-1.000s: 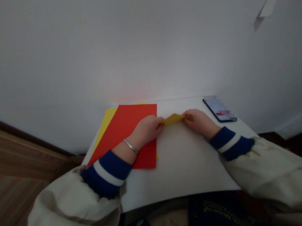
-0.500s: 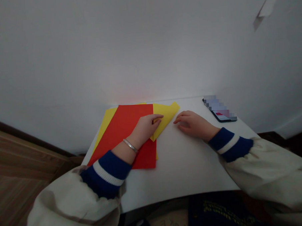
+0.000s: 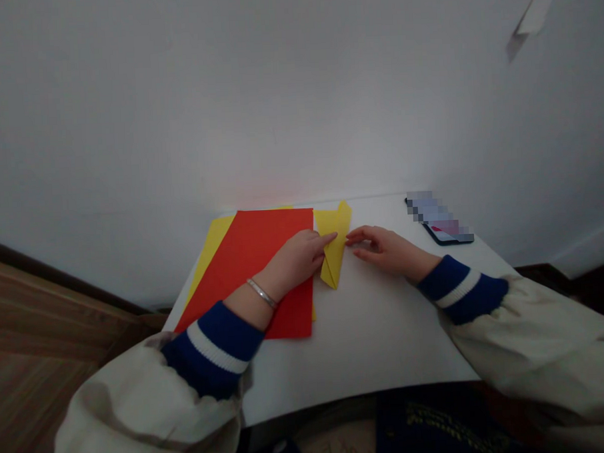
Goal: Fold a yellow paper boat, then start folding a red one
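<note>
- The folded yellow paper (image 3: 337, 259) is showing a narrow shape, a slanting crease running to its pointed near end.
- It is lying on the white counter (image 3: 371, 337), right beside the red sheet (image 3: 258, 255).
- The left hand (image 3: 302, 256) is pressing it with an extended index finger; any grip is staying unclear.
- The right hand (image 3: 383, 249) is parting its thumb and fingers near the paper's edge.
- Unlike half a second ago, the paper is lying turned, its near tip off the red sheet.

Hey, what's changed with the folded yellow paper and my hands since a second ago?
Your right hand let go of its end; its fingertips are now at the paper's right edge. The folded yellow paper has turned, its point now toward you, with your left hand on it. The red sheet and phone stayed put.
</note>
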`<control>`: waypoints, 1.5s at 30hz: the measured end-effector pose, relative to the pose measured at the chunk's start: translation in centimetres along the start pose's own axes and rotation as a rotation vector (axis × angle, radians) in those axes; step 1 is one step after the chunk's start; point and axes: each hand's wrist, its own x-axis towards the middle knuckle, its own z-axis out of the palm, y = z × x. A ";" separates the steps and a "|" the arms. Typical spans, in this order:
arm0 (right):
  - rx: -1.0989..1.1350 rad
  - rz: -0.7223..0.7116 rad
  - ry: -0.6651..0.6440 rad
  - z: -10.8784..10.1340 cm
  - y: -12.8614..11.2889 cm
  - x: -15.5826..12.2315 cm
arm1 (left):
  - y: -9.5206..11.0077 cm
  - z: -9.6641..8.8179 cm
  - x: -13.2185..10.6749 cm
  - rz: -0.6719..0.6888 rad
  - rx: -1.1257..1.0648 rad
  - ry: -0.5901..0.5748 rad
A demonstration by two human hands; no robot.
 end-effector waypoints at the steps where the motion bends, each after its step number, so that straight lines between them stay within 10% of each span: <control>1: 0.001 -0.018 -0.015 0.0 -0.1 0.0 | 0.0 -0.2 0.0 0.026 0.042 0.009; 10: -0.073 -0.078 -0.040 -0.1 -0.2 -0.1 | 2.0 -2.8 -0.2 0.167 0.537 -0.050; 19: -0.069 -0.108 -0.081 0.2 0.1 -0.2 | 2.8 -2.7 -0.2 0.517 0.526 -0.053; 33: -0.254 -0.352 -0.180 -0.9 -1.6 -0.6 | 2.4 -1.6 0.4 0.174 0.475 -0.191; 45: -0.321 -0.374 -0.188 -0.9 -1.3 -0.6 | 1.7 -0.7 0.2 0.241 0.172 -0.106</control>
